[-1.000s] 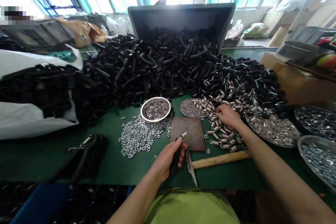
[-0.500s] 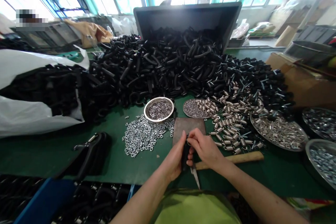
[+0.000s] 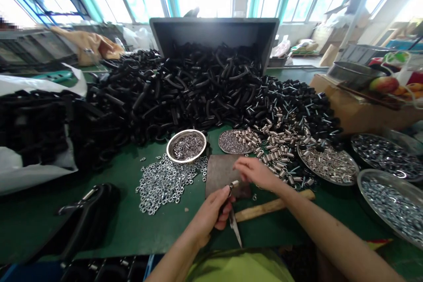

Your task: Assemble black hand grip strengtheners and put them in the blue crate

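Note:
My left hand is closed round a black handle-like part, mostly hidden in the fingers. A small metal coil spring sticks out at its upper end, past the thumb. Just above and to the right, my right hand hovers over a flat metal plate, apart from the spring. Its fingers are loosely bent, with a gap to the thumb and nothing visible between them. Below the hands lies a hammer with a wooden handle. A pointed metal blade shows beside my left hand.
Loose nuts lie left of the plate, by a round metal bowl of small rings. Springs and metal trays of hardware are at right. Black parts spill from a grey bin; assembled black pieces stand left.
My right hand has come off the black part and moved up and right. The spring at the part's end is now exposed. The camera view has shifted right.

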`<state>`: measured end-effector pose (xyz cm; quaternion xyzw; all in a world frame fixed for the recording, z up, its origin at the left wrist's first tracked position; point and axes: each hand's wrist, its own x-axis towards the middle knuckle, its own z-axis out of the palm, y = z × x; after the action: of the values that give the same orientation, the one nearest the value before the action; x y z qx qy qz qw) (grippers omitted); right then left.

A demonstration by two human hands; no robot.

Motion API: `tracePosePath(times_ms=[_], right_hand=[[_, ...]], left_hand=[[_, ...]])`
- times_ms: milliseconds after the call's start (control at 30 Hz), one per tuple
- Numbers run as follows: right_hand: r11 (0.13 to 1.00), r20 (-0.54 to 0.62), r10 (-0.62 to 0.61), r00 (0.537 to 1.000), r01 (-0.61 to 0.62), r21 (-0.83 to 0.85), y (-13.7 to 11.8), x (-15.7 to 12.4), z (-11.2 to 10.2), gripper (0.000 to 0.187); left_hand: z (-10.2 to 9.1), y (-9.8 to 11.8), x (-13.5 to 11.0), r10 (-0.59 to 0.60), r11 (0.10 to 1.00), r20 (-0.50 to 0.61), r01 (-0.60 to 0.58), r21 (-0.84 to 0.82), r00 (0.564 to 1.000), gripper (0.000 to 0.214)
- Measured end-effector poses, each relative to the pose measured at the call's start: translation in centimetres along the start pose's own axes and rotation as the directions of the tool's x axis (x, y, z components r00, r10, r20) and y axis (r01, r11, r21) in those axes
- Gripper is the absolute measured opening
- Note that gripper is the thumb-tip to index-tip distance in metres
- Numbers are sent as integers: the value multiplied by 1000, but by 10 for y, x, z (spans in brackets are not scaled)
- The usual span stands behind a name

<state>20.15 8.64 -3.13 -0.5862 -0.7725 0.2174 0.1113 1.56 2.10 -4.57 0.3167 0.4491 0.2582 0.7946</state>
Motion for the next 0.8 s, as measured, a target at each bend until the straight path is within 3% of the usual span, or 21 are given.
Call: tracePosePath(times_ms=[100,233,433,567,667,733,800], right_hand=[[960,-204,144,968,-187,-211,44,31,-27,29],[865,-297,230,927,-335,-374,86,59,-36,30],[798,-334,225,915,-370,-476,96,67,-23,28],[797,-406,188,894,-381,-468,93,58,-26,26],[910,-511,18,860,-226,-347,75,37,-26,26],[985,-539,-112,835,23,-169,50,16,-23,22],[969,-508,-177,843,240,60,19,-8,-18,18]], left_hand=[[-4,-2,4,-30,988,-19,27,-153,999,50],[-8,-2,11,-19,948,-45,3,-319,999,50],[-8,4,15,-14,899,-59,-13,-438,998,61],[-15,9,17,-52,822,-87,-7,-569,995,43],[-21,11,20,8,737,-52,-41,-674,999,31],[-22,11,21,62,706,-48,-78,-704,997,27],[-21,11,23,96,688,-56,-107,-718,994,25]])
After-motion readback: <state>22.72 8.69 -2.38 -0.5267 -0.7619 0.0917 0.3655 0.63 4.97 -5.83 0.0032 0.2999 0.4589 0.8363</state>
